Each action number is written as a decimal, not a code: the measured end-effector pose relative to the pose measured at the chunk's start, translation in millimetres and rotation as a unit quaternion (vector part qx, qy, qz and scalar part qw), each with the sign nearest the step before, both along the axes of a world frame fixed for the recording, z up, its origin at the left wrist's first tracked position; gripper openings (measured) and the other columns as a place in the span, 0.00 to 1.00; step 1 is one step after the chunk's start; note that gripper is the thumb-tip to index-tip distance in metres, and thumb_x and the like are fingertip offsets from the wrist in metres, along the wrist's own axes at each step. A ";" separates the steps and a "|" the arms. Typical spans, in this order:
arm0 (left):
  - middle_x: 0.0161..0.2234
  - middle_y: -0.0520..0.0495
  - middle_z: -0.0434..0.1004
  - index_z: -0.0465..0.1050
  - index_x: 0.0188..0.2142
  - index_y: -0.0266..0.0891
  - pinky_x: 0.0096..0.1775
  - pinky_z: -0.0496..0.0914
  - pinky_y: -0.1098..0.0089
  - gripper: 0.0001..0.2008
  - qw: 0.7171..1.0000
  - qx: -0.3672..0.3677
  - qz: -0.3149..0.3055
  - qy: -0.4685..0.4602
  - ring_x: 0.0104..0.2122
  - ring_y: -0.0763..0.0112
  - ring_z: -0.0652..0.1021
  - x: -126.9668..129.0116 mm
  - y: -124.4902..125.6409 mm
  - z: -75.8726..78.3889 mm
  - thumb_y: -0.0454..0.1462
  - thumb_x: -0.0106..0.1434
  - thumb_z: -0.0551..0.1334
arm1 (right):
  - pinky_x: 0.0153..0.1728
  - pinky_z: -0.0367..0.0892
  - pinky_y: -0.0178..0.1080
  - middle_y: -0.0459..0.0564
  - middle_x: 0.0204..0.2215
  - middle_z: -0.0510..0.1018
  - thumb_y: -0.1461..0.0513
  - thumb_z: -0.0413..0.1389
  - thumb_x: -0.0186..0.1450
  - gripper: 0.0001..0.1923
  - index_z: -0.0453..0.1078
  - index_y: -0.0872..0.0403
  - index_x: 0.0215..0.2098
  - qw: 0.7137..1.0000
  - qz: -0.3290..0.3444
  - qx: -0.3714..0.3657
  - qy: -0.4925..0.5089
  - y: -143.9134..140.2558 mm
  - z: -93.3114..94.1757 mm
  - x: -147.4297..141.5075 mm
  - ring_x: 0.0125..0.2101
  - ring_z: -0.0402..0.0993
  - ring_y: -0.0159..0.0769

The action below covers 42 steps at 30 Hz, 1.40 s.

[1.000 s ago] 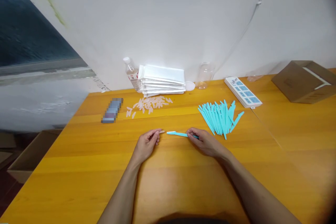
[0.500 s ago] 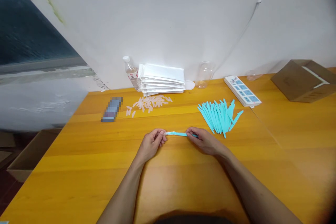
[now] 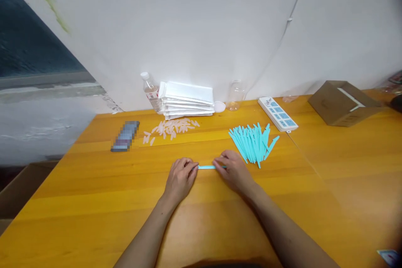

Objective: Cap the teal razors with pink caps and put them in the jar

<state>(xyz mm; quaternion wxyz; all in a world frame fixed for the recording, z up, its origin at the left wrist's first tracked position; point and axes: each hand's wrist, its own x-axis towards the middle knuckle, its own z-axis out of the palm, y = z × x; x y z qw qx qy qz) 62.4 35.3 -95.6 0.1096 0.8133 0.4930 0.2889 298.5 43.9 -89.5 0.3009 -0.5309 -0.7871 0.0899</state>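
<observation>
A thin turquoise eyebrow razor [image 3: 206,167] lies level between my hands, just above or on the tabletop. My left hand [image 3: 180,177] is closed over its left end, fingers pinched together, so the blade end and any cover there are hidden. With thumb and fingertips, my right hand [image 3: 234,171] grips the handle toward its right end. Just beyond my right hand lies a fanned pile of similar turquoise razors [image 3: 253,143]. Small translucent blade covers [image 3: 171,127] are scattered past my left hand, in front of a stack of white packets [image 3: 188,96].
A pixelated dark phone [image 3: 125,136] lies at the left. Along the wall stand a drink bottle [image 3: 152,94], a clear jar [image 3: 235,95] with a round lid [image 3: 219,106] beside it, a power strip [image 3: 278,114] and an open cardboard box [image 3: 341,104].
My left hand has moved over the razor's left end, hiding the clear cover seen earlier. My right hand has shifted along the handle. The whole view has swung slightly right.
</observation>
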 end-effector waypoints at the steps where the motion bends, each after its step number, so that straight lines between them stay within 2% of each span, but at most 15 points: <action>1: 0.38 0.43 0.76 0.78 0.45 0.42 0.44 0.68 0.63 0.10 1.000 -0.003 0.000 -0.004 0.40 0.63 0.75 -0.2 -0.4 0.0 0.37 0.70 0.58 | 0.39 0.62 0.39 0.53 0.31 0.76 0.57 0.52 0.71 0.16 0.79 0.53 0.33 0.999 -0.048 0.015 0.004 0.7 3.6 9.7 0.35 0.70 0.38; 5: 0.39 0.43 0.77 0.78 0.45 0.42 0.45 0.69 0.63 0.11 0.997 -0.048 0.007 -0.054 0.41 0.63 0.76 -1.0 -0.6 3.2 0.39 0.70 0.57 | 0.38 0.63 0.41 0.56 0.34 0.78 0.52 0.53 0.69 0.18 0.77 0.56 0.40 0.944 -0.328 0.023 -0.018 7.8 15.1 61.3 0.36 0.73 0.43; 8: 0.40 0.44 0.78 0.78 0.46 0.41 0.47 0.69 0.65 0.12 0.989 -0.087 0.024 -0.119 0.43 0.64 0.76 -5.2 2.4 6.1 0.40 0.71 0.56 | 0.35 0.62 0.42 0.58 0.38 0.80 0.50 0.54 0.66 0.20 0.76 0.57 0.45 0.913 -0.389 -0.114 -0.052 13.4 15.4 89.2 0.37 0.74 0.46; 12: 0.42 0.44 0.78 0.78 0.45 0.40 0.46 0.70 0.67 0.13 0.982 -0.079 0.071 -0.158 0.43 0.66 0.77 -27.5 12.8 7.4 0.42 0.70 0.57 | 0.33 0.62 0.41 0.56 0.35 0.82 0.51 0.51 0.66 0.18 0.77 0.54 0.41 0.908 -0.361 -0.207 -0.044 15.6 14.0 98.1 0.35 0.76 0.47; 15: 0.41 0.44 0.78 0.79 0.44 0.40 0.42 0.71 0.68 0.15 0.974 -0.053 0.152 -0.158 0.40 0.66 0.77 -60.4 23.2 8.2 0.45 0.69 0.58 | 0.34 0.63 0.42 0.56 0.34 0.82 0.53 0.52 0.64 0.17 0.77 0.54 0.38 0.913 -0.362 -0.189 -0.016 15.4 18.3 98.3 0.35 0.76 0.47; 18: 0.41 0.44 0.79 0.79 0.44 0.39 0.40 0.71 0.68 0.17 0.961 -0.053 0.243 -0.123 0.36 0.66 0.78 -98.6 34.4 12.3 0.47 0.67 0.59 | 0.35 0.65 0.42 0.55 0.32 0.81 0.51 0.54 0.62 0.18 0.77 0.55 0.37 0.917 -0.355 -0.154 0.096 15.2 25.3 94.4 0.33 0.76 0.45; 20: 0.43 0.43 0.80 0.79 0.46 0.39 0.41 0.72 0.67 0.17 0.952 -0.058 0.295 -0.060 0.35 0.65 0.79 -118.8 43.9 17.0 0.45 0.67 0.59 | 0.33 0.66 0.40 0.53 0.29 0.80 0.48 0.55 0.61 0.20 0.76 0.55 0.39 0.917 -0.284 -0.187 0.210 13.7 29.8 83.0 0.30 0.75 0.41; 22: 0.46 0.43 0.80 0.79 0.48 0.39 0.45 0.71 0.66 0.17 0.943 -0.062 0.327 0.016 0.38 0.64 0.80 -130.0 56.3 22.2 0.43 0.66 0.58 | 0.29 0.65 0.37 0.49 0.27 0.79 0.46 0.55 0.61 0.22 0.75 0.55 0.41 0.907 -0.162 -0.263 0.286 9.4 33.7 62.5 0.26 0.72 0.37; 25: 0.49 0.42 0.79 0.79 0.50 0.43 0.47 0.70 0.65 0.18 0.930 -0.077 0.343 0.108 0.44 0.60 0.79 -129.2 76.9 28.9 0.46 0.66 0.58 | 0.26 0.60 0.34 0.46 0.27 0.76 0.47 0.54 0.64 0.20 0.74 0.54 0.37 0.901 0.007 -0.337 0.273 -1.7 37.8 24.1 0.24 0.67 0.32; 29: 0.46 0.39 0.79 0.82 0.43 0.44 0.43 0.70 0.63 0.17 0.918 -0.118 0.326 0.193 0.44 0.55 0.79 -115.8 94.7 34.7 0.46 0.66 0.57 | 0.26 0.56 0.32 0.43 0.25 0.73 0.51 0.50 0.68 0.17 0.73 0.54 0.32 0.911 0.105 -0.337 0.212 -13.8 35.3 -7.0 0.25 0.63 0.30; 33: 0.36 0.32 0.81 0.82 0.37 0.37 0.42 0.69 0.59 0.15 0.926 -0.146 0.286 0.198 0.39 0.50 0.79 -108.3 94.4 40.1 0.41 0.64 0.58 | 0.27 0.56 0.32 0.43 0.25 0.72 0.55 0.49 0.69 0.16 0.73 0.53 0.32 0.931 0.116 -0.298 0.175 -15.4 28.7 -5.4 0.26 0.63 0.31; 35: 0.33 0.36 0.81 0.82 0.39 0.37 0.40 0.69 0.62 0.13 0.938 -0.163 0.245 0.186 0.37 0.53 0.79 -102.1 85.9 42.9 0.41 0.62 0.60 | 0.27 0.57 0.33 0.43 0.25 0.72 0.55 0.49 0.69 0.15 0.73 0.53 0.32 0.937 0.109 -0.284 0.170 -14.1 27.2 -1.2 0.26 0.63 0.31; 38: 0.31 0.45 0.80 0.78 0.50 0.38 0.34 0.69 0.68 0.20 0.957 -0.264 0.115 0.029 0.30 0.65 0.77 -82.2 62.9 46.1 0.46 0.65 0.59 | 0.26 0.57 0.33 0.44 0.25 0.73 0.56 0.50 0.69 0.15 0.74 0.54 0.32 0.942 0.099 -0.273 0.167 -12.6 26.9 2.1 0.26 0.64 0.31; 39: 0.31 0.47 0.79 0.77 0.52 0.38 0.33 0.68 0.70 0.22 0.946 -0.312 0.064 -0.059 0.29 0.68 0.75 -73.0 53.7 46.6 0.48 0.66 0.59 | 0.26 0.57 0.33 0.44 0.25 0.74 0.56 0.50 0.69 0.15 0.74 0.54 0.33 0.942 0.096 -0.273 0.167 -12.4 26.9 2.3 0.26 0.64 0.31; 42: 0.31 0.49 0.75 0.75 0.49 0.35 0.32 0.67 0.72 0.21 0.866 -0.409 -0.033 -0.288 0.26 0.75 0.72 -45.0 29.3 45.9 0.49 0.65 0.62 | 0.27 0.58 0.33 0.44 0.26 0.76 0.56 0.50 0.69 0.14 0.75 0.54 0.34 0.941 0.094 -0.279 0.170 -12.8 26.2 2.2 0.26 0.65 0.31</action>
